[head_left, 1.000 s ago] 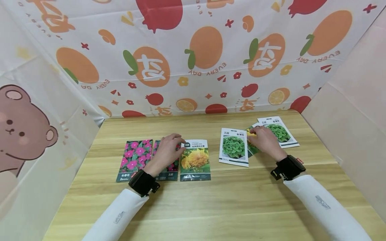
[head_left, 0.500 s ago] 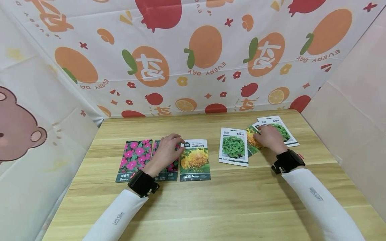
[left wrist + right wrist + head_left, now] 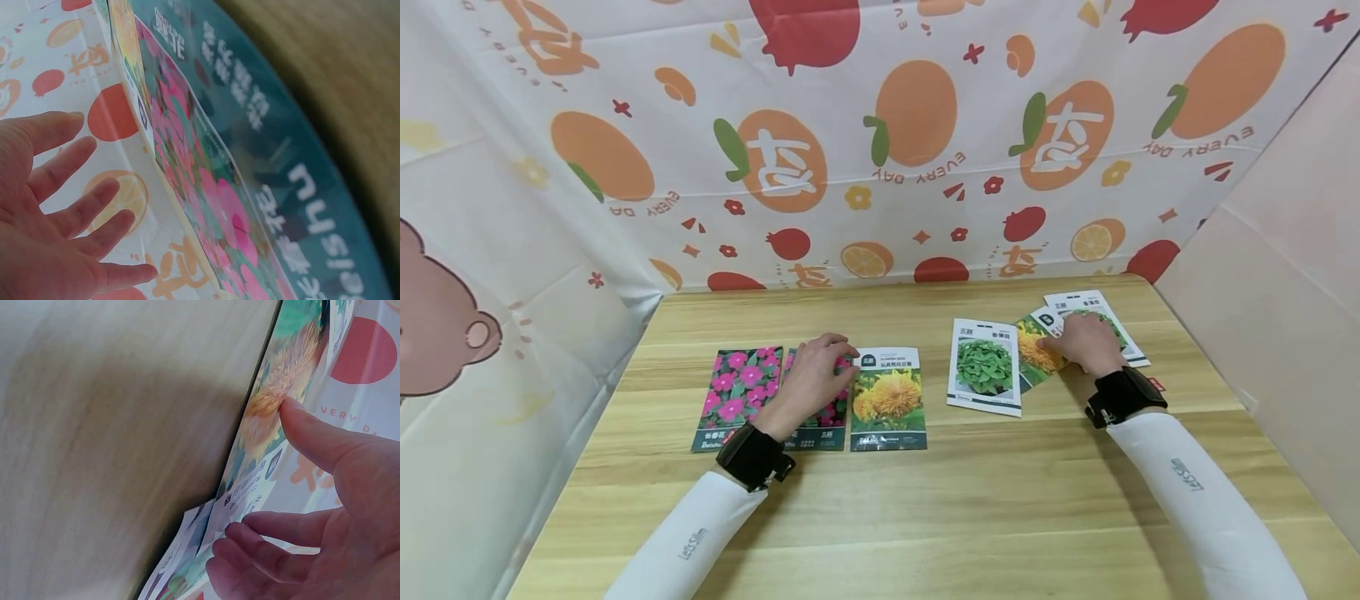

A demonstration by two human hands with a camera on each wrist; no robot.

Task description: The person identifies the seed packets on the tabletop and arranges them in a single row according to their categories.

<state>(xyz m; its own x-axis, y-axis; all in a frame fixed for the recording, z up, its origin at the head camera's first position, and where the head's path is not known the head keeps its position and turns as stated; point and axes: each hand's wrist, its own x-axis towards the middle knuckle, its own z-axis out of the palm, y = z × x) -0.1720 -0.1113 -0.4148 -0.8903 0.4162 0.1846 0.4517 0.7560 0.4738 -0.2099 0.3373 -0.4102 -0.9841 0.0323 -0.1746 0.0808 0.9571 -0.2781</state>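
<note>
On the wooden surface (image 3: 925,500) we see two groups of seed packets: to the left, two pink-flower packets (image 3: 739,398) side by side with a sunflower packet (image 3: 887,400) just right of them. Our left hand (image 3: 811,382) rests on the second pink-flower packet (image 3: 833,414). To the right, a green-leaf packet (image 3: 987,367), an orange-flower packet (image 3: 1036,354) and another green-leaf packet (image 3: 1108,321) overlap, the last farthest back, our right hand (image 3: 1086,343) on them.

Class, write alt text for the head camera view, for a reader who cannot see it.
A person's left hand rests on a pink-flower seed packet and their right hand touches a fan of overlapping seed packets on a wooden table. More packets lie flat between and beside the hands; a fruit-print cloth hangs behind.
</note>
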